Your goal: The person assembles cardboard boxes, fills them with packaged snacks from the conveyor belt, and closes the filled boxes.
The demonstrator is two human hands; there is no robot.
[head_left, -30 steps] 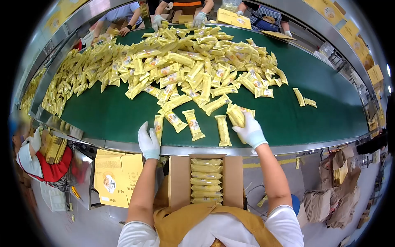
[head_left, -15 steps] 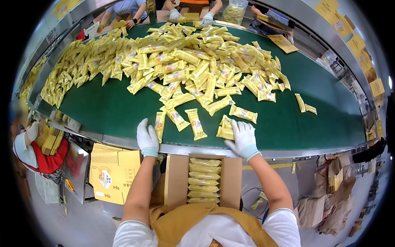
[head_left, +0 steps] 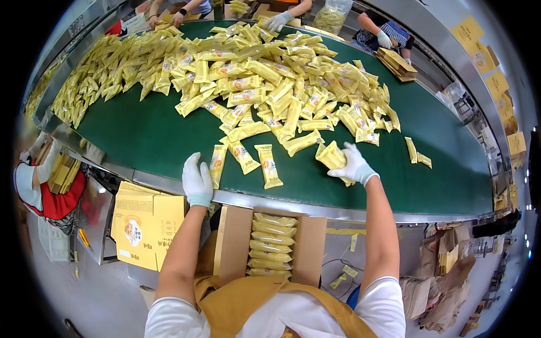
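My gloved right hand (head_left: 357, 164) is closed around a small bunch of yellow snack packets (head_left: 331, 155) on the green belt; how many it holds is partly hidden. At the near edge of the belt, my gloved left hand (head_left: 197, 180) is open, its fingers stretched out beside an upright-lying yellow packet (head_left: 218, 164). Two more packets, a slanted one (head_left: 243, 157) and a straight one (head_left: 269, 167), lie between my hands. Below the belt edge, right in front of my body, an open cardboard box (head_left: 311, 248) holds a column of stacked yellow packets (head_left: 270, 239).
A large heap of packets (head_left: 253, 79) covers the far part of the green belt (head_left: 445, 180). Flat yellow cartons (head_left: 147, 222) stand at my left. Co-workers' hands, one gloved (head_left: 277, 21), work across the belt. Folded cartons (head_left: 396, 63) rest at the far right edge.
My right hand has moved up and away from the belt edge, gathering packets together. My left hand stays by the same packet. Across the belt, a person's cartons have shifted.
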